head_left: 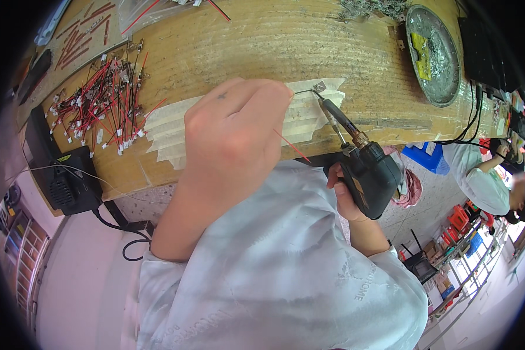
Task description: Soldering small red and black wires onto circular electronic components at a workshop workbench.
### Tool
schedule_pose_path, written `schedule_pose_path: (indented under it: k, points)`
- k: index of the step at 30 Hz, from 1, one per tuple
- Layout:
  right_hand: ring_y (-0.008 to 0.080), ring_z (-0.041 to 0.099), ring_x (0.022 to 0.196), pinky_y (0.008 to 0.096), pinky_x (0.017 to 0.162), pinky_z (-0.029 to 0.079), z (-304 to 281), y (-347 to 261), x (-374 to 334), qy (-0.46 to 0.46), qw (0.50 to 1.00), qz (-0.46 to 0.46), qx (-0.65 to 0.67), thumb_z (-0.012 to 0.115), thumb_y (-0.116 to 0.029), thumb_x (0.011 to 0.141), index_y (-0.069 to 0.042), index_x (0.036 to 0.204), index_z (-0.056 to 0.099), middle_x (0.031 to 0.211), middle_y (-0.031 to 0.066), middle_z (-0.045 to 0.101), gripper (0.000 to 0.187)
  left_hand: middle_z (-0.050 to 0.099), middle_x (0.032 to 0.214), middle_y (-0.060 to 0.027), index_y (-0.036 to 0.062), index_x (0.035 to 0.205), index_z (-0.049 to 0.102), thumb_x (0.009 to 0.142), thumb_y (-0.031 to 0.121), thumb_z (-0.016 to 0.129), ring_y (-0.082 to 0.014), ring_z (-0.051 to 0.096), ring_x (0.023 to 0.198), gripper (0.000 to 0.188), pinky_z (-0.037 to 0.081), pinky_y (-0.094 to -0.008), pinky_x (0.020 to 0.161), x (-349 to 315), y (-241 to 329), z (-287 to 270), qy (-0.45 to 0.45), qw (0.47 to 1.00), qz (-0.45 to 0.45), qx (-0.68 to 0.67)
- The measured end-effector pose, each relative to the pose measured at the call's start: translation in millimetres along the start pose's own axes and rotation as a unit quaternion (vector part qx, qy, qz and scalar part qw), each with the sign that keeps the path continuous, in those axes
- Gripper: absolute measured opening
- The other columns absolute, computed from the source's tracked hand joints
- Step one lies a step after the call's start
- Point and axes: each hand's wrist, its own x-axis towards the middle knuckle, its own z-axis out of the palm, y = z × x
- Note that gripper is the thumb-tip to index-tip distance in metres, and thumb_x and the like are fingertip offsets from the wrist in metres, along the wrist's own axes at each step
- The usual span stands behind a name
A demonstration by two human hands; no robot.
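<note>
My left hand [233, 128] is closed over the strips of pale masking tape [312, 119] on the wooden bench. A thin black wire [303, 91] runs from its fingertips to a small metal piece [320, 86] on the tape. Below the same hand a red wire [291, 146] sticks out. In my right hand [347, 201] is a black soldering gun [367, 175] with a solder feed tube beside its barrel. The gun's tip touches or nearly touches the metal piece where the black wire ends. My left fingertips are mostly hidden behind the back of the hand.
A heap of red and black wires with white connectors [108, 102] lies at the left. Further right stands a round metal dish [434, 81] with a yellow sponge [421, 55]. A black device [70, 181] sits at the bench's left edge. Another person [478, 175] works at far right.
</note>
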Motion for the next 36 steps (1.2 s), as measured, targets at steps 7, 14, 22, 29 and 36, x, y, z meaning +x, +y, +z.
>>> schedule_pose_path:
  k: [7,14,22,29,36]
  points:
    - [0.0290,0.060,0.058,0.0338,0.055,0.051,-0.3,1.5,-1.9,-0.002,1.000,-0.004,-0.008,0.067,-0.007,0.057,0.003,0.084,0.068,0.070,0.0104,0.064,0.029,0.072,0.080,-0.0071,0.0018,0.072,0.057,0.079,-0.005,0.077,-0.0188,0.060,0.058,0.022,0.046,-0.0282,0.051,-0.8,-1.1,-0.2,-0.003,1.000,-0.003,-0.001]
    - [0.0291,0.060,0.059,0.0342,0.054,0.051,1.0,0.1,-0.6,0.001,1.000,0.009,-0.009,0.069,-0.009,0.059,0.003,0.084,0.068,0.072,0.0109,0.064,0.027,0.071,0.079,-0.0073,0.0014,0.074,0.059,0.079,-0.005,0.077,-0.0204,0.060,0.059,0.019,0.046,-0.0292,0.052,1.0,-0.5,-1.6,-0.005,1.000,0.004,0.008]
    - [0.0316,0.061,0.061,0.0355,0.054,0.050,-2.3,-6.2,3.6,-0.029,0.997,0.007,-0.067,0.072,-0.012,0.060,0.002,0.082,0.068,0.075,0.0132,0.065,0.026,0.067,0.081,-0.0114,0.0018,0.086,0.065,0.066,-0.008,0.065,-0.0300,0.065,0.070,0.022,0.052,-0.0372,0.060,-1.4,-0.8,-0.9,-0.016,1.000,0.000,-0.014]
    - [0.0322,0.061,0.062,0.0357,0.054,0.050,-2.0,-2.7,-1.3,-0.034,0.996,0.008,-0.086,0.073,-0.012,0.059,0.002,0.083,0.069,0.077,0.0138,0.066,0.028,0.068,0.081,-0.0115,0.0016,0.086,0.065,0.067,-0.008,0.066,-0.0301,0.066,0.071,0.021,0.053,-0.0371,0.061,-0.4,0.7,-1.5,-0.011,1.000,0.001,-0.015]
    - [0.0323,0.061,0.062,0.0360,0.054,0.050,-2.7,-4.3,2.3,-0.044,0.995,0.006,-0.090,0.074,-0.012,0.060,0.001,0.084,0.070,0.078,0.0137,0.066,0.028,0.068,0.080,-0.0116,0.0013,0.085,0.065,0.067,-0.008,0.066,-0.0300,0.066,0.070,0.021,0.053,-0.0373,0.061,-0.5,0.0,-0.9,-0.011,1.000,-0.002,-0.013]
